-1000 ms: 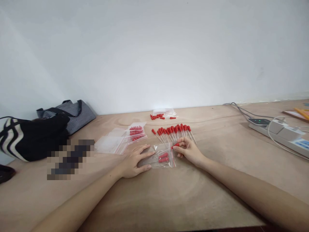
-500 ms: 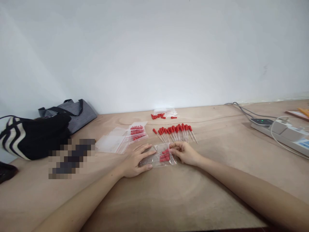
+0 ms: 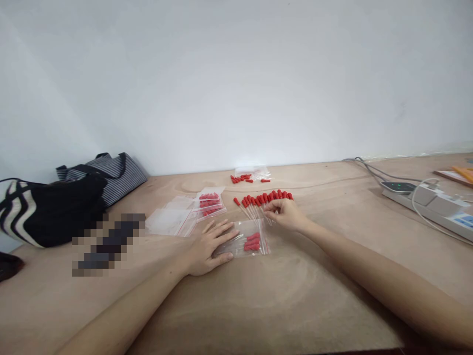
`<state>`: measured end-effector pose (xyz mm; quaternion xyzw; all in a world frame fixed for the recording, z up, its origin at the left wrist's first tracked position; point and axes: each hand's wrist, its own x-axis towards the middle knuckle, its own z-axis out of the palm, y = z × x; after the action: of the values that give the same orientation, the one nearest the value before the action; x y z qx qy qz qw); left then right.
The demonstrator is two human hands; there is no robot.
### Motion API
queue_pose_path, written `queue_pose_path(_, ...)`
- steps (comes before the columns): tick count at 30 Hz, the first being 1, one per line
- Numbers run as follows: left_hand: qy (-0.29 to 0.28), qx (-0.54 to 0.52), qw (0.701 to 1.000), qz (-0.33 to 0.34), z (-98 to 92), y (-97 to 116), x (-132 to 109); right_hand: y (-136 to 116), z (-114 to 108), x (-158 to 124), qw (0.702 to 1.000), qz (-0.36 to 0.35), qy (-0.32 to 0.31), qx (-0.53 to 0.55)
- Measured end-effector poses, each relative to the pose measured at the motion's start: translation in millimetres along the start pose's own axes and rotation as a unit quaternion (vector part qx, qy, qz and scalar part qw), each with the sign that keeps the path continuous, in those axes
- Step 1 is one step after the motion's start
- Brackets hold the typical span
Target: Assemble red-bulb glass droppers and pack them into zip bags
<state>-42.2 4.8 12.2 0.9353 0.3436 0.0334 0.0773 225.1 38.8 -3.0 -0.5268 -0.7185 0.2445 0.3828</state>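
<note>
My left hand (image 3: 211, 249) lies flat with its fingers spread, holding down the closed end of a clear zip bag (image 3: 240, 228). Inside this bag are several droppers with red bulbs (image 3: 253, 241), their bulbs toward the zip end at the right. My right hand (image 3: 286, 214) is just beyond the bag, thumb and fingers curled together over a fanned row of red-bulbed droppers (image 3: 262, 198). Whether a dropper is between its fingertips is hidden. One dropper (image 3: 237, 201) lies slightly apart at the row's left end.
Left of the row lie a filled zip bag (image 3: 210, 198) and flat zip bags (image 3: 168, 221). Farther back, loose droppers (image 3: 242, 178) lie by another bag (image 3: 253, 171). A black bag (image 3: 70, 209) and a striped bag (image 3: 125, 177) stand left, a power strip (image 3: 432, 207) right.
My right hand has left the zip bag's mouth and moved up and away to the dropper row. The left hand stays on the bag, where the droppers now lie more evenly.
</note>
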Motion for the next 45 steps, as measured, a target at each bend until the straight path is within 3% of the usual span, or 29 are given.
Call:
queue_pose_path(3, 0.001, -0.015, 1.0, 0.009, 0.6, -0.1, -0.4, -13.1, 8.1, 27.6, 0.987, -0.041, 0.025, -0.154)
queue_pose_path(7, 0.0, -0.033, 0.999, 0.014, 1.6, -0.2, -1.0, -29.2, 43.8, 59.6, 0.982, -0.048, 0.039, -0.177)
queue_pose_path(12, -0.004, -0.037, 0.999, 0.022, 1.1, -0.3, -0.6, -31.0, 80.5, 83.9, 0.987, -0.006, 0.066, -0.143)
queue_pose_path(18, -0.009, -0.051, 0.998, 0.019, 1.1, 0.4, -0.3, -35.5, 81.8, 95.6, 0.994, 0.046, 0.09, -0.041)
queue_pose_path(23, -0.012, -0.046, 0.999, 0.021, 1.6, 0.2, -0.3, -32.6, 44.1, 73.1, 0.99, 0.009, 0.1, 0.098)
queue_pose_path(27, -0.022, -0.039, 0.999, 0.023, 0.9, -0.2, 0.2, -14.4, 6.5, 24.7, 0.957, -0.002, 0.149, 0.25)
queue_pose_path(29, -0.027, -0.035, 0.999, 0.021, 0.6, -0.4, 0.5, -3.7, -5.4, 0.6, 0.951, 0.014, 0.144, 0.274)
queue_pose_path(32, -0.026, -0.034, 0.999, 0.022, 1.1, -1.2, 1.0, 8.7, -10.8, -21.9, 0.941, 0.039, 0.164, 0.294)
queue_pose_path(35, -0.021, -0.031, 0.999, 0.028, 2.3, -2.6, 1.2, 14.2, -5.1, -27.3, 0.921, 0.068, 0.199, 0.328)
queue_pose_path(39, -0.021, -0.026, 0.999, 0.03, 3.0, -3.9, 0.5, 14.0, 4.1, -28.9, 0.903, 0.093, 0.175, 0.38)
queue_pose_path(42, -0.025, -0.023, 0.999, 0.028, 2.8, -3.5, 0.1, 12.5, 5.5, -35.6, 0.933, 0.064, 0.089, 0.343)
queue_pose_path(45, -0.027, -0.021, 0.999, 0.024, 2.6, -2.8, 0.1, 11.1, 4.0, -41.3, 0.983, -0.015, 0.009, 0.183)
